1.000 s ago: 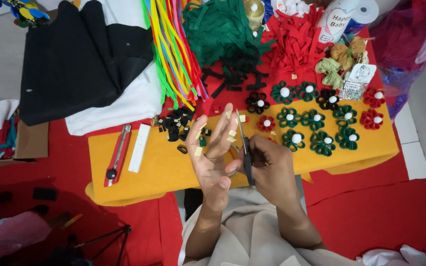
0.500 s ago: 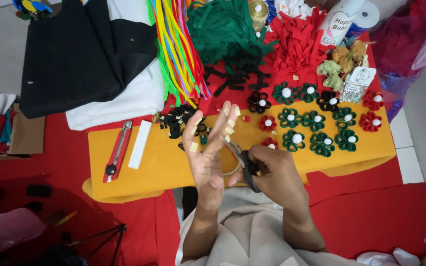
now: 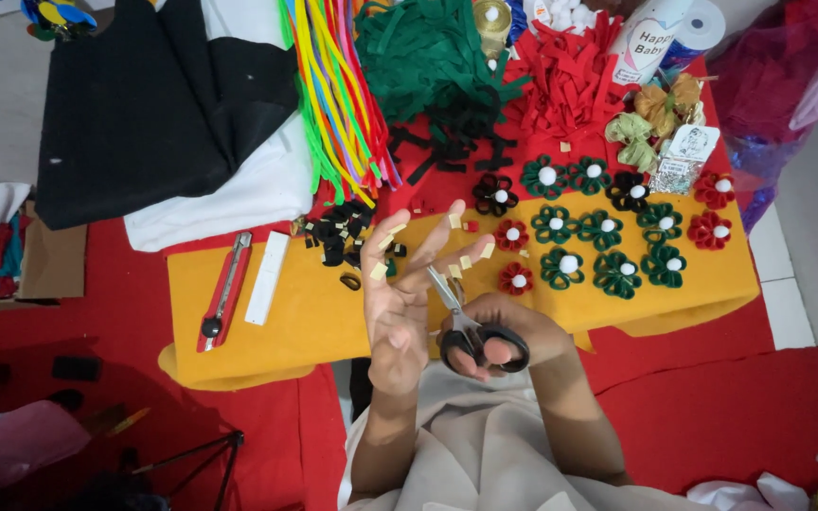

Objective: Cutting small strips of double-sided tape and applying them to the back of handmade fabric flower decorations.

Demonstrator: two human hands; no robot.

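Observation:
My left hand (image 3: 407, 301) is raised palm-up with fingers spread, and small yellow felt squares (image 3: 454, 220) stick to several fingertips. My right hand (image 3: 508, 333) holds black-handled scissors (image 3: 466, 326), blades pointing up toward the left hand's fingers. Both hands hover over the near edge of a yellow felt sheet (image 3: 305, 312). Small black felt loops (image 3: 338, 235) lie on the sheet just beyond my left hand.
Finished felt flowers (image 3: 608, 232) in green, red and black lie in rows at right. A red cutter (image 3: 224, 293) and a white strip (image 3: 268, 277) lie at left. Pipe cleaners (image 3: 333, 90), green (image 3: 428, 57) and red felt strips (image 3: 565, 80), black cloth (image 3: 153, 95) sit behind.
My right hand with the scissors has dropped slightly and turned, so the handles now face me. The left hand stays raised with fingers spread.

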